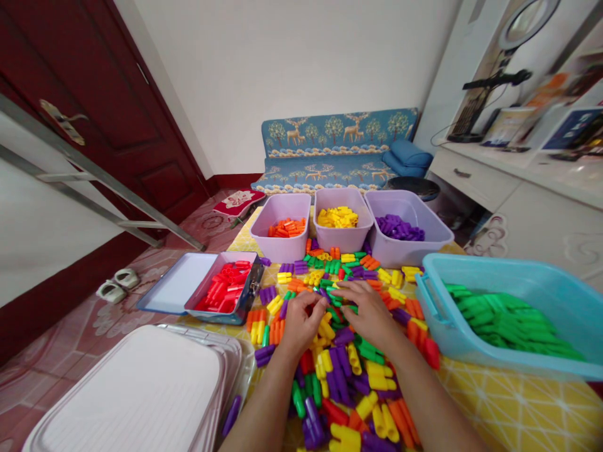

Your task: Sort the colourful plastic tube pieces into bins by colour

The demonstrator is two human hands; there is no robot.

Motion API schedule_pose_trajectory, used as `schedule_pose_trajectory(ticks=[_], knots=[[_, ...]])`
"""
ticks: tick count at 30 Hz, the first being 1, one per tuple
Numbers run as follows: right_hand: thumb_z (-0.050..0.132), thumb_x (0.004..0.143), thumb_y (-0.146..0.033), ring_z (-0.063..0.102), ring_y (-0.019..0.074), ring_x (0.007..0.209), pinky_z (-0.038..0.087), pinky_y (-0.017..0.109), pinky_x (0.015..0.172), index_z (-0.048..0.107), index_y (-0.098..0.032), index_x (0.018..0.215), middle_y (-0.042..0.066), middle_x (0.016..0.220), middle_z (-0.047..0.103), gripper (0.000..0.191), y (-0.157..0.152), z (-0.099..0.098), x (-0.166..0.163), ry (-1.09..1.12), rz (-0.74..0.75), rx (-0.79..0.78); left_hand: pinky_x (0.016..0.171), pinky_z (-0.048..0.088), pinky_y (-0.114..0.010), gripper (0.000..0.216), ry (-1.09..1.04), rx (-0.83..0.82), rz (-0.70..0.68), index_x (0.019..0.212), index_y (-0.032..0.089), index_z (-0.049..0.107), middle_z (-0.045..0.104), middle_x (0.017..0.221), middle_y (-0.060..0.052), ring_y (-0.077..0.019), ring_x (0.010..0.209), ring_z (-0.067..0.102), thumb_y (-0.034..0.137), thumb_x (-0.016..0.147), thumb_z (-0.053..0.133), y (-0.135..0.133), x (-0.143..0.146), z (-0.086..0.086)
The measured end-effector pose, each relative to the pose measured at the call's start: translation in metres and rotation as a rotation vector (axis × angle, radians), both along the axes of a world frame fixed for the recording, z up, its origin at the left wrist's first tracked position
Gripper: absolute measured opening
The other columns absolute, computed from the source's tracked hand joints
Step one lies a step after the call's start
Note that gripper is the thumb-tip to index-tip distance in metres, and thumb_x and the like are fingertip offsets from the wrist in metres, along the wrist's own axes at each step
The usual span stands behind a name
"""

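A heap of coloured plastic tube pieces (339, 370) in orange, yellow, purple, green and red covers the yellow tablecloth (509, 402). Both my hands rest in the middle of it. My left hand (301, 323) has its fingers curled down onto pieces near a yellow one; what it grips is hidden. My right hand (370, 311) lies over the pile with fingers bent, fingertips among green and purple pieces. The two hands nearly touch.
Three lilac tubs stand at the back: orange pieces (282, 229), yellow pieces (338, 220), purple pieces (405, 229). A blue basin (513, 314) of green pieces sits right. An open tin (226, 289) holds red pieces. White lidded boxes (141, 389) are front left.
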State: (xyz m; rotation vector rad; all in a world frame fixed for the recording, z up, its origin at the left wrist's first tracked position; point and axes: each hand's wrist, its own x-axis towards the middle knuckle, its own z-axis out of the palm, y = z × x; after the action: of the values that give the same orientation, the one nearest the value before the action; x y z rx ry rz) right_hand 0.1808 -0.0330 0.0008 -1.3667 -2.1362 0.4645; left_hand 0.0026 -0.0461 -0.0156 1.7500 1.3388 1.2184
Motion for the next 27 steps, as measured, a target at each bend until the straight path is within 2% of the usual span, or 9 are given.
schedule_pose_trajectory(ticks=[4, 8, 14, 17, 21, 25, 27], knots=[[0.056, 0.074, -0.012, 0.041, 0.0288, 0.124, 0.036, 0.051, 0.101, 0.069, -0.032, 0.112, 0.002, 0.131, 0.058, 0.045, -0.003, 0.000, -0.001, -0.107, 0.010, -0.009, 0.062, 0.038, -0.024, 0.030, 0.005, 0.000, 0.000, 0.069, 0.016, 0.068, 0.060, 0.064, -0.002, -0.0149, 0.065, 0.055, 0.033, 0.087, 0.052, -0.001, 0.000, 0.000], [0.058, 0.075, -0.014, 0.038, 0.0301, 0.126, 0.032, 0.053, 0.103, 0.069, -0.034, 0.111, 0.002, 0.128, 0.060, 0.042, -0.003, -0.001, -0.001, -0.152, 0.018, 0.006, 0.063, 0.038, -0.025, 0.031, 0.000, -0.010, -0.002, 0.067, 0.016, 0.068, 0.059, 0.064, -0.002, -0.0151, 0.065, 0.055, 0.032, 0.087, 0.050, -0.001, 0.000, 0.001], [0.063, 0.077, -0.020, 0.047, 0.0257, 0.110, 0.034, 0.045, 0.098, 0.075, -0.031, 0.089, 0.003, 0.106, 0.066, 0.020, -0.003, 0.003, 0.000, -0.153, -0.006, 0.057, 0.064, 0.039, -0.025, 0.040, -0.036, -0.014, -0.012, 0.066, 0.015, 0.068, 0.059, 0.064, -0.002, -0.0150, 0.065, 0.054, 0.037, 0.090, 0.044, -0.001, -0.001, 0.001], [0.064, 0.079, -0.022, 0.050, 0.0234, 0.102, 0.036, 0.040, 0.091, 0.073, -0.030, 0.088, 0.002, 0.099, 0.066, 0.015, -0.004, 0.007, -0.001, -0.164, -0.026, 0.044, 0.064, 0.038, -0.025, 0.042, -0.033, -0.022, -0.019, 0.065, 0.015, 0.067, 0.059, 0.064, -0.003, -0.0150, 0.065, 0.054, 0.037, 0.091, 0.042, -0.001, -0.001, -0.001], [0.063, 0.080, -0.021, 0.050, 0.0225, 0.101, 0.034, 0.037, 0.088, 0.069, -0.028, 0.099, 0.002, 0.098, 0.068, 0.021, -0.006, 0.010, -0.004, -0.196, -0.051, 0.036, 0.064, 0.038, -0.025, 0.043, -0.020, -0.027, -0.021, 0.066, 0.014, 0.066, 0.058, 0.064, -0.002, -0.0147, 0.065, 0.054, 0.037, 0.092, 0.041, -0.001, -0.002, -0.003], [0.058, 0.081, -0.018, 0.048, 0.0230, 0.105, 0.034, 0.037, 0.087, 0.059, -0.031, 0.123, 0.001, 0.119, 0.065, 0.044, -0.009, 0.010, -0.006, -0.230, -0.024, 0.046, 0.065, 0.039, -0.024, 0.043, -0.025, -0.029, -0.029, 0.067, 0.015, 0.066, 0.059, 0.065, -0.002, -0.0145, 0.066, 0.055, 0.038, 0.092, 0.041, -0.001, -0.002, -0.003], [0.056, 0.082, -0.018, 0.048, 0.0229, 0.105, 0.034, 0.037, 0.085, 0.055, -0.032, 0.128, -0.001, 0.124, 0.063, 0.047, -0.010, 0.010, -0.007, -0.254, -0.003, 0.031, 0.066, 0.039, -0.024, 0.042, -0.030, -0.031, -0.031, 0.067, 0.015, 0.066, 0.059, 0.065, -0.002, -0.0143, 0.067, 0.055, 0.037, 0.093, 0.041, -0.001, -0.001, -0.002]])
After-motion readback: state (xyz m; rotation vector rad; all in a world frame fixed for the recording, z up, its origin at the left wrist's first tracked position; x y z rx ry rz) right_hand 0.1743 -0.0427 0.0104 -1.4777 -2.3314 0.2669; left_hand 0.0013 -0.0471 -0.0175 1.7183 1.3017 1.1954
